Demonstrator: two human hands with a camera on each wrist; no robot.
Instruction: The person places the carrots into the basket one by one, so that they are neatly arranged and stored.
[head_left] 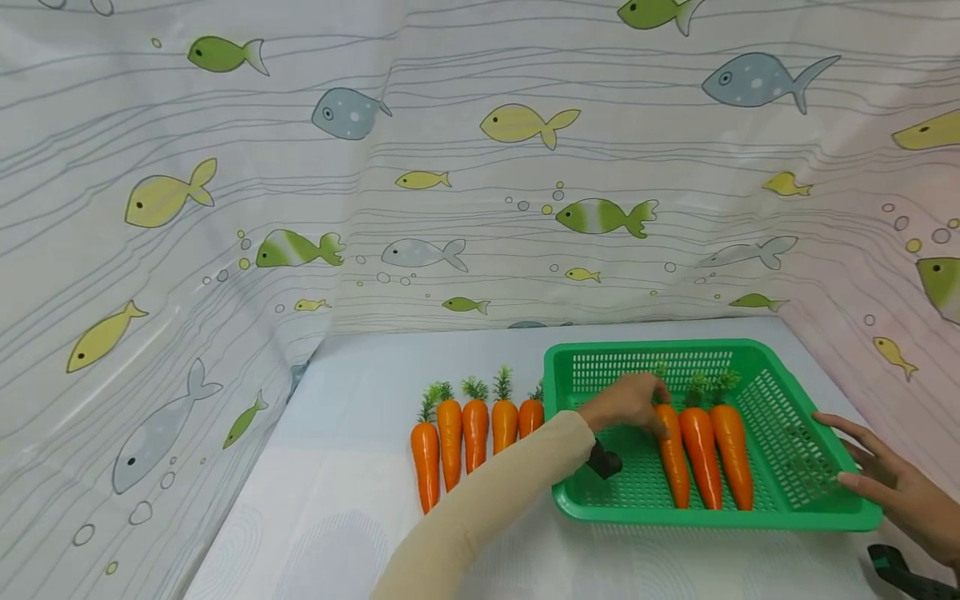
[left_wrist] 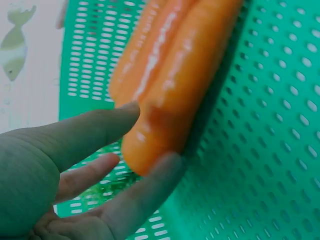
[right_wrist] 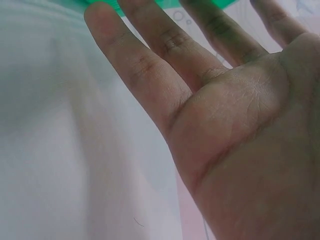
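Observation:
Three orange carrots with green tops lie side by side in a green plastic basket [head_left: 772,518]. My left hand [head_left: 630,402] reaches into the basket over the top end of the leftmost carrot [head_left: 675,458]. In the left wrist view, the thumb and a finger of that hand are spread about the end of this carrot [left_wrist: 185,75], fairly straight; whether they touch it is hard to tell. At the basket's right side, my right hand [head_left: 896,483] rests its extended fingers on the rim. The right wrist view shows its palm and straight fingers near the green edge.
Several more carrots [head_left: 476,429] lie in a row on the white table [head_left: 322,500], left of the basket and partly behind my left sleeve. A fish-patterned sheet [head_left: 480,217] hangs behind the table and along its sides.

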